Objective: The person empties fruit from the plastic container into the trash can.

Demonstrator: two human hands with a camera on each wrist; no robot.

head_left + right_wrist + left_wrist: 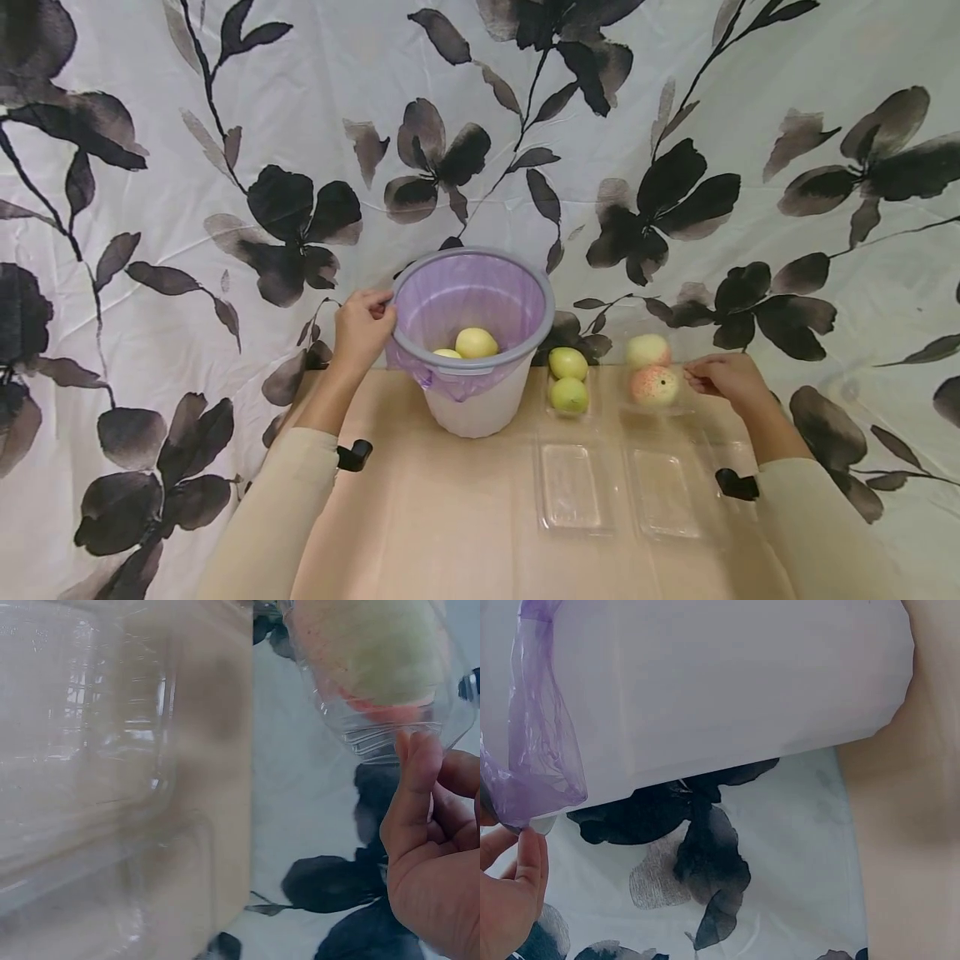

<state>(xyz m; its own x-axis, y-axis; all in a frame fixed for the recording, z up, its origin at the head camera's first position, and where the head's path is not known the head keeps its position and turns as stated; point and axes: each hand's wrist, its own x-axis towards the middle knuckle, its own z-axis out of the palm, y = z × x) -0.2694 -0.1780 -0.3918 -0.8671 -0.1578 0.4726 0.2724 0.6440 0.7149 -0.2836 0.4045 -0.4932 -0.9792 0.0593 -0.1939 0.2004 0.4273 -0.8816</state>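
A white waste bin [480, 412] with a grey rim and a purple liner bag [465, 292] stands at the table's far edge. Two yellow lemons [476, 342] lie inside it. My left hand [363, 325] pinches the bin's rim on its left side, where the bag [544, 735] folds over. At the right, my right hand [727, 379] pinches the edge of a clear plastic container [375, 742] between thumb and fingers. Two peaches [654, 386] with red and pale yellow skin sit in that container; the right wrist view shows one peach [375, 652] close above the fingertips.
Between bin and peaches, a clear container holds two yellow-green lemons [568, 395]. Nearer me lie a clear plastic container [573, 487] and another clear container [667, 492], with more clear plastic by the right sleeve. Floral cloth [465, 83] hangs behind the wooden table [435, 517].
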